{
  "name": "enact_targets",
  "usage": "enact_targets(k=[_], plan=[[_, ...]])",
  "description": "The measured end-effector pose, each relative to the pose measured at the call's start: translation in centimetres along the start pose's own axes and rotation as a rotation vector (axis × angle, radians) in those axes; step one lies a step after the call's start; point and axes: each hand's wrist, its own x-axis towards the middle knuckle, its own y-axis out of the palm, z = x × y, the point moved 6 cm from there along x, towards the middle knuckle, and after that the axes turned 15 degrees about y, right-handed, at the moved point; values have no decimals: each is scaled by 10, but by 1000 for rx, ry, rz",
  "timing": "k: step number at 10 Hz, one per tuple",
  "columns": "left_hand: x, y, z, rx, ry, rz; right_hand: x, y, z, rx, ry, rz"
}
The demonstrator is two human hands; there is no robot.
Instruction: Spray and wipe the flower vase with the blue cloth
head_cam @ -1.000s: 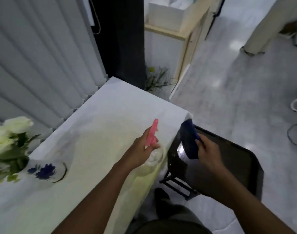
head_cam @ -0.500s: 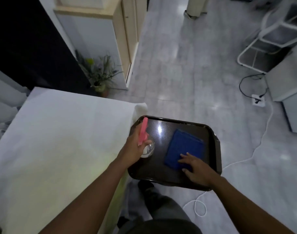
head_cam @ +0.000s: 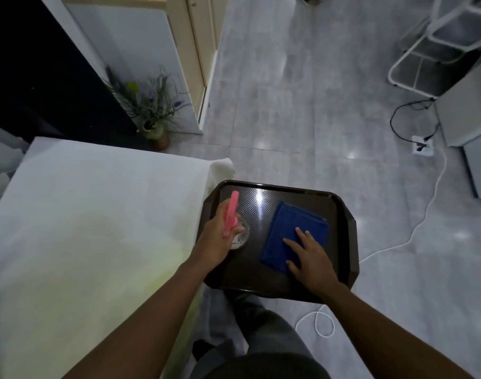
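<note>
Left hand (head_cam: 216, 239) wrapped around clear spray bottle with pink trigger head (head_cam: 231, 214), bottle base over left part of dark brown plastic tray (head_cam: 345, 242); cannot tell if base touches tray. Right hand (head_cam: 309, 255) open, fingers spread flat on folded blue cloth (head_cam: 288, 231), which lies on tray's right half. Bottle and cloth apart, glare spot between them. Tray just beside right edge of white-covered surface (head_cam: 97, 214). Flower vase not in view. White cable (head_cam: 414, 231) runs across grey tiled floor (head_cam: 288, 105) right of tray. Small potted plant (head_cam: 154, 110) on floor beyond surface, against pale cabinet (head_cam: 141, 45).
</note>
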Motion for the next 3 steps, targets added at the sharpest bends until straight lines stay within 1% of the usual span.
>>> enact_targets(k=[1,2,3], plan=[[0,-2,-5,6,-9,18,1,-5,4,-14,29,14],[-3,-5,-4,29,1,51,1,-12,11,16,34,-35],[-8,-10,1,59,17,122,11,-39,33,238,3,-136]])
